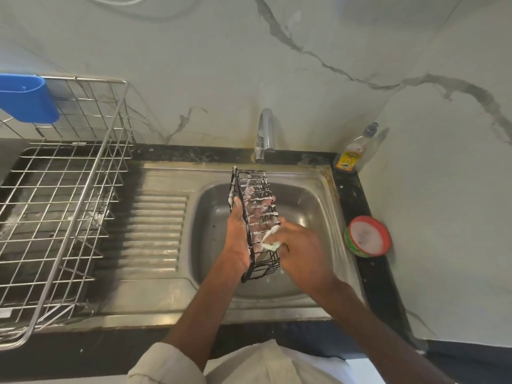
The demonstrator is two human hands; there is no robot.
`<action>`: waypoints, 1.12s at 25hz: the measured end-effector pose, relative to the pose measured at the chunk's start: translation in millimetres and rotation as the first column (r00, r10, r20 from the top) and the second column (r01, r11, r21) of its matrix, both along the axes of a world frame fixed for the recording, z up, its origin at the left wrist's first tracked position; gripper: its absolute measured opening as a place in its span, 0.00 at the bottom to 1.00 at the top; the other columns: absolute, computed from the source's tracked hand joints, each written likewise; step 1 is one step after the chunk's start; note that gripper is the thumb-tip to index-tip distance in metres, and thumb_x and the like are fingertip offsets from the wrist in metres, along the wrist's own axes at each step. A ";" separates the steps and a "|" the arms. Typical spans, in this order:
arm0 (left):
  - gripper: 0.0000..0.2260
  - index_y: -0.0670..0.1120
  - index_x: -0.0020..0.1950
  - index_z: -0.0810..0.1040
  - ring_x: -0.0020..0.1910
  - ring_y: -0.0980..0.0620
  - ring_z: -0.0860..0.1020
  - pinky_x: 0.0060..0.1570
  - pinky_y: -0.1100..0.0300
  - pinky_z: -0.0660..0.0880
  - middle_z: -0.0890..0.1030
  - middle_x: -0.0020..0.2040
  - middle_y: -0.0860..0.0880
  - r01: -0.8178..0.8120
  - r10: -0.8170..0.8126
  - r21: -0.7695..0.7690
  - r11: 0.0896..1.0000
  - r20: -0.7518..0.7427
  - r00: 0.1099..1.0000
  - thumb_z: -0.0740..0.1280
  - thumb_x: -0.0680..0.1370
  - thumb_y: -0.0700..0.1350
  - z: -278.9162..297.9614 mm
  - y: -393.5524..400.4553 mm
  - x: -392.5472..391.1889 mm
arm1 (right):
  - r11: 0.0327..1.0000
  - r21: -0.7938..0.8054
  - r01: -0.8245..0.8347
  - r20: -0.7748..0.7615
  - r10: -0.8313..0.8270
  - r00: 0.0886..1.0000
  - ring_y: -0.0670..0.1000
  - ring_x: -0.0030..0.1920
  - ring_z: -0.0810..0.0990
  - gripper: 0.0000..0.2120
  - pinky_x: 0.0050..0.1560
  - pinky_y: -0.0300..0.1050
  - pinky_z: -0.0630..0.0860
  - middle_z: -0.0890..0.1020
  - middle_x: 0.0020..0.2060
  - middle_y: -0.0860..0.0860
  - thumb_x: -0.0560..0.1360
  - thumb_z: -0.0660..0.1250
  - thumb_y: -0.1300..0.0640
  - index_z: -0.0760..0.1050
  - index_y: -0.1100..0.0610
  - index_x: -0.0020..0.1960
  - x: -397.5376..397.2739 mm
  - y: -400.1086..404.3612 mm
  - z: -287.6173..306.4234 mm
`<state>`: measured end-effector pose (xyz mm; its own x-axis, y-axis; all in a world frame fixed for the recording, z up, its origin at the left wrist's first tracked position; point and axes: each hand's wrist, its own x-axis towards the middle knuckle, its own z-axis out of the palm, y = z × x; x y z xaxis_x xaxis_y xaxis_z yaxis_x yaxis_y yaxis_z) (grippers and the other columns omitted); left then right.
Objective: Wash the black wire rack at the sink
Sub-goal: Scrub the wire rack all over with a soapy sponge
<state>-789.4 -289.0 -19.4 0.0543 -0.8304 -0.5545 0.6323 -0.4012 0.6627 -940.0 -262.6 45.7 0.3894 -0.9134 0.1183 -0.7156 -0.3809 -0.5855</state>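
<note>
A long black wire rack (256, 189) streaked with white foam is held lengthwise over the steel sink basin (310, 206). My left hand (238, 239) grips the rack from its left side, with the fingers showing through the wires. My right hand (302, 245) pinches a pale green soapy scrub pad (270, 239) and presses it against the rack's near right side. The chrome tap (264, 135) stands just behind the rack's far end; no running water is visible.
A large steel wire dish rack (63, 206) with a blue plastic holder (26, 98) stands left of the ribbed drainboard (155, 234). A dish-soap bottle (353, 149) and a red-rimmed tub of cleaning paste (367, 236) sit on the dark counter at right.
</note>
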 end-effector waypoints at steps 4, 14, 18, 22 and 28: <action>0.33 0.42 0.66 0.83 0.45 0.44 0.87 0.50 0.47 0.83 0.88 0.51 0.40 0.043 -0.043 -0.004 0.999 0.085 0.995 0.52 0.86 0.67 11.4 16.4 -20.7 | 0.986 -0.027 0.167 -0.037 -0.168 0.985 0.40 0.45 0.80 0.14 0.49 0.27 0.74 0.86 0.50 0.47 0.76 0.71 0.66 0.85 0.51 0.56 16.9 -43.9 14.0; 0.28 0.38 0.66 0.83 0.37 0.47 0.80 0.35 0.59 0.73 0.85 0.54 0.37 -0.038 0.038 -0.037 0.999 0.013 0.999 0.59 0.84 0.60 32.9 25.0 -25.6 | 0.999 0.041 -0.019 0.075 0.016 0.997 0.43 0.51 0.84 0.20 0.57 0.37 0.80 0.87 0.50 0.45 0.69 0.70 0.75 0.88 0.53 0.49 -4.8 20.5 26.3; 0.20 0.46 0.52 0.85 0.37 0.49 0.80 0.37 0.58 0.75 0.85 0.40 0.47 -0.011 0.009 0.014 1.000 0.136 0.991 0.59 0.85 0.57 34.2 35.6 -43.6 | 0.930 0.361 0.070 0.329 -0.197 0.924 0.42 0.42 0.85 0.13 0.41 0.33 0.80 0.87 0.46 0.42 0.74 0.74 0.64 0.87 0.50 0.54 7.1 -19.3 33.5; 0.21 0.43 0.50 0.85 0.30 0.47 0.82 0.29 0.58 0.78 0.85 0.39 0.43 0.007 -0.008 0.005 1.000 0.116 0.993 0.59 0.86 0.55 53.5 32.9 -56.1 | 0.855 0.397 0.335 0.435 -0.496 0.751 0.46 0.44 0.85 0.19 0.40 0.42 0.84 0.85 0.48 0.47 0.72 0.69 0.68 0.83 0.49 0.57 16.5 -65.0 34.3; 0.22 0.43 0.47 0.86 0.27 0.47 0.77 0.26 0.61 0.69 0.81 0.36 0.43 -0.060 0.054 0.041 0.997 0.137 0.989 0.60 0.85 0.57 68.3 15.7 -55.9 | 0.977 0.179 0.118 0.231 -0.158 0.960 0.45 0.48 0.84 0.07 0.51 0.46 0.83 0.86 0.51 0.48 0.79 0.70 0.60 0.85 0.55 0.55 -3.1 -65.5 22.9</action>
<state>-845.2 -273.3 48.9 0.1785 -0.7981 -0.5755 0.5604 -0.3983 0.7262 -943.1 -328.1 68.6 0.2364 -0.9708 0.0396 -0.5832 -0.1744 -0.7934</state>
